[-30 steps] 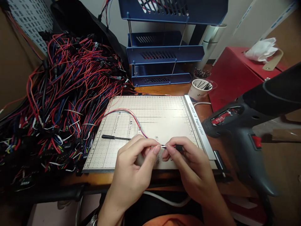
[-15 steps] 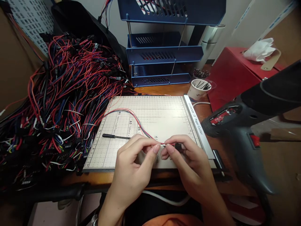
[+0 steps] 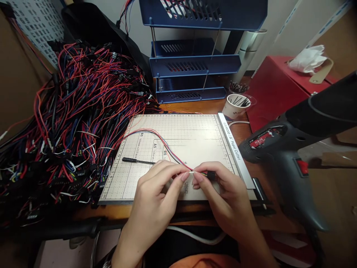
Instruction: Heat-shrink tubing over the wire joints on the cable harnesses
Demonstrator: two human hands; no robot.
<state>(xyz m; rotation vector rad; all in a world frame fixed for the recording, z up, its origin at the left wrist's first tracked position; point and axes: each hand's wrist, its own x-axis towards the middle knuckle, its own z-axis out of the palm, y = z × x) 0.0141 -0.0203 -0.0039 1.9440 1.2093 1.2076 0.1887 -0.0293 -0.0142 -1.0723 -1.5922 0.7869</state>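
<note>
Both hands pinched on one thin wire lead over the paper cutter board.

The left hand [image 3: 156, 193] and right hand [image 3: 223, 193] meet fingertip to fingertip, each closed on the red-and-blue wire lead [image 3: 167, 147] at its near end, held just above the paper cutter [image 3: 195, 134], apparently to keep the join steady. A small black connector [image 3: 211, 175] sits at the right fingers. A black probe [image 3: 136, 160] lies on the board. The wire pile [image 3: 69, 111] lies left; the heat gun [image 3: 292, 149] stands right.
</note>
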